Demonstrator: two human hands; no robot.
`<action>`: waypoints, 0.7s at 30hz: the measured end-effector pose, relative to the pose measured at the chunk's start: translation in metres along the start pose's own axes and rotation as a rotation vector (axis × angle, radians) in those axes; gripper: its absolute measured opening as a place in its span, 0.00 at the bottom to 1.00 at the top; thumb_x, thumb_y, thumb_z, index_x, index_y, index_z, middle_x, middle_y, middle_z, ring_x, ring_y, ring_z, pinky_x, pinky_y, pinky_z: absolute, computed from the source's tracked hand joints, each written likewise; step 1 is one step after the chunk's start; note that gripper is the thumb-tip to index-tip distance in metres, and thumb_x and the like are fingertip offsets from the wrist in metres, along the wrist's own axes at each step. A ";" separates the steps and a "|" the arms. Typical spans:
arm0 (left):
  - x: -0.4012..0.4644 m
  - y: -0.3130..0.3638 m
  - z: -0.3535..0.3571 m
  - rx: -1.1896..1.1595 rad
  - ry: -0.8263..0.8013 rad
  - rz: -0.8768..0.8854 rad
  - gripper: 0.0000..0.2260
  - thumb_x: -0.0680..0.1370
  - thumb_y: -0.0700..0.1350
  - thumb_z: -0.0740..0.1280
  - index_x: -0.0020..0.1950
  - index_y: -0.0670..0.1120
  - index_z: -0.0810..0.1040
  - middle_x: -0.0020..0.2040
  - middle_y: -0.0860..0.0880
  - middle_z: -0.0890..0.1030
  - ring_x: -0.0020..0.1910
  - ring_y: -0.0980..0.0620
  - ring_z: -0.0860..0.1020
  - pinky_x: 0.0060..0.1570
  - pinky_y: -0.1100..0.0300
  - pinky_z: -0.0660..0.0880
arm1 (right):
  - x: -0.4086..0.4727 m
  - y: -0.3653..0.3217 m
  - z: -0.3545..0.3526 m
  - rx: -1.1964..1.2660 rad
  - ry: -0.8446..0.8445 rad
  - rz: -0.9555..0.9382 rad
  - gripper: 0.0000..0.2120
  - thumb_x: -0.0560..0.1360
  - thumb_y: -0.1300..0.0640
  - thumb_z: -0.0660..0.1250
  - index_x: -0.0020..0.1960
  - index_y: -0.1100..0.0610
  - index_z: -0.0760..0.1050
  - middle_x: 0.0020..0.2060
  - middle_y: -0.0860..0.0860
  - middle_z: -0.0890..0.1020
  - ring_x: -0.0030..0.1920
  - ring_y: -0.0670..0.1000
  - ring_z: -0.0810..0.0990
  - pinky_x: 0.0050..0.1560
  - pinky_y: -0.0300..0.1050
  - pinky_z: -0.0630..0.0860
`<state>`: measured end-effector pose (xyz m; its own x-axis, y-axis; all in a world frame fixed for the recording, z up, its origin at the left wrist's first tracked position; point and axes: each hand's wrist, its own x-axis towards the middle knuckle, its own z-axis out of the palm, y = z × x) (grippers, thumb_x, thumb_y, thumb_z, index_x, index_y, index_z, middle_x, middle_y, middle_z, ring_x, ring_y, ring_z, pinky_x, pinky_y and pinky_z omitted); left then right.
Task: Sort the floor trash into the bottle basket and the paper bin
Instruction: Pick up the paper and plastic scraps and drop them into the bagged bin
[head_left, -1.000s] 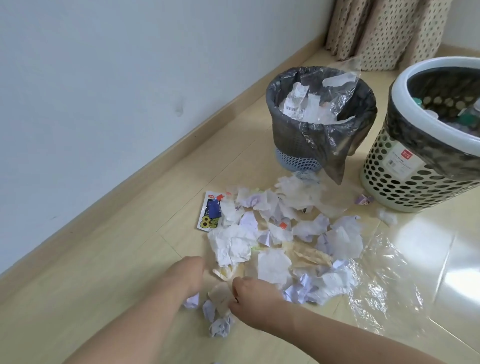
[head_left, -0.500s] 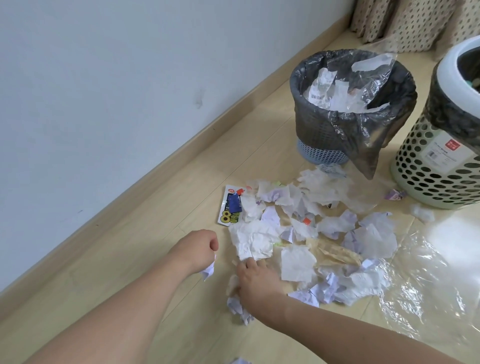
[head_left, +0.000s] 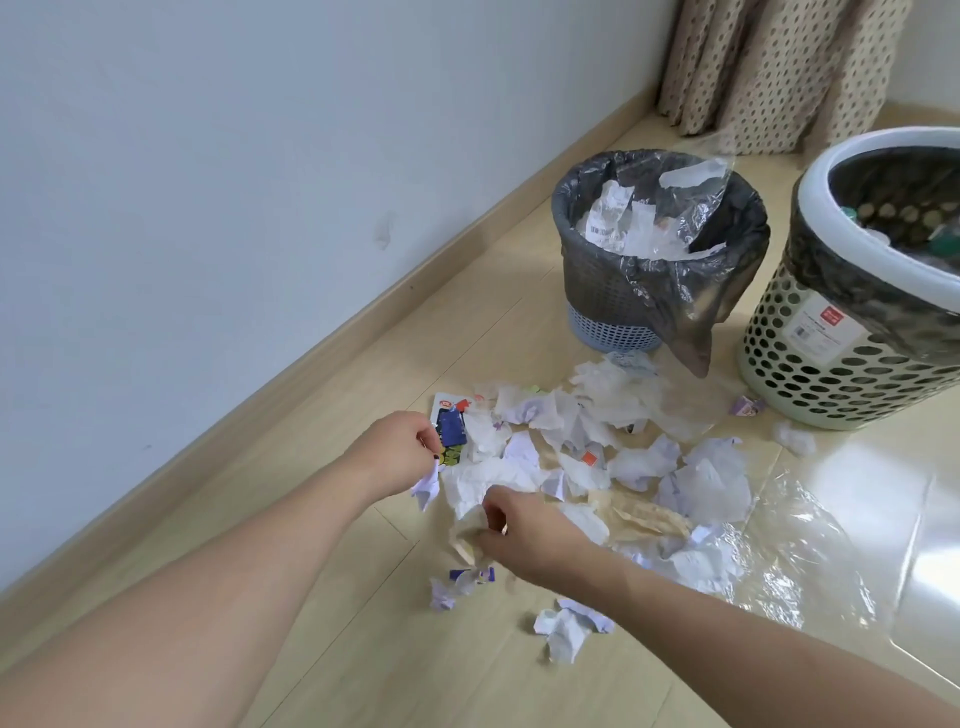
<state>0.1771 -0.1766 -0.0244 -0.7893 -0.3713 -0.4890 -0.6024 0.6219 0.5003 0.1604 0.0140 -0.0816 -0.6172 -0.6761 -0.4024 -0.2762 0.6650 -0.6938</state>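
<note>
A heap of crumpled paper scraps (head_left: 597, 457) covers the wooden floor in front of two bins. My left hand (head_left: 397, 449) is raised a little over the heap's left edge and grips a small white paper scrap (head_left: 427, 486). My right hand (head_left: 524, 530) pinches a beige crumpled paper (head_left: 467, 535) at the heap's near edge. The paper bin (head_left: 574, 228), blue with a grey liner, holds paper and clear plastic. The bottle basket (head_left: 841, 364), white with round holes, stands at the right with bottle caps showing inside.
A printed blue and yellow packet (head_left: 449, 426) lies by my left hand. Loose scraps (head_left: 569, 626) lie nearer to me. A clear plastic sheet (head_left: 810, 551) spreads on the floor at the right. A wall with skirting runs along the left; dotted curtains (head_left: 769, 67) hang behind the bins.
My left hand has lifted away from the floor with its paper scrap. My right hand has closed on the beige paper and raised it slightly. The camera view has shifted.
</note>
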 end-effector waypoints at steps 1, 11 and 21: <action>0.001 0.008 -0.002 -0.033 0.014 0.011 0.12 0.72 0.33 0.60 0.45 0.46 0.79 0.40 0.52 0.78 0.38 0.51 0.74 0.36 0.62 0.70 | 0.001 -0.002 -0.014 0.059 0.048 0.022 0.08 0.74 0.52 0.63 0.43 0.56 0.67 0.38 0.51 0.78 0.35 0.52 0.78 0.34 0.48 0.73; 0.023 0.122 -0.036 -0.487 0.079 0.067 0.05 0.76 0.32 0.63 0.47 0.41 0.73 0.40 0.43 0.78 0.32 0.47 0.78 0.32 0.58 0.76 | 0.016 -0.002 -0.182 0.638 0.568 0.102 0.10 0.75 0.56 0.67 0.55 0.57 0.73 0.42 0.52 0.82 0.29 0.47 0.77 0.29 0.40 0.71; 0.101 0.273 -0.056 -0.531 0.175 0.215 0.04 0.74 0.39 0.68 0.45 0.44 0.74 0.36 0.46 0.77 0.30 0.49 0.74 0.29 0.61 0.71 | 0.052 0.030 -0.308 0.857 0.850 0.184 0.17 0.78 0.64 0.62 0.66 0.59 0.73 0.41 0.55 0.81 0.38 0.50 0.80 0.39 0.42 0.80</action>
<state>-0.0740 -0.0829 0.1032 -0.8808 -0.4113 -0.2345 -0.3679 0.2830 0.8857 -0.1073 0.0959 0.0610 -0.9698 0.0420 -0.2403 0.2431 0.0878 -0.9660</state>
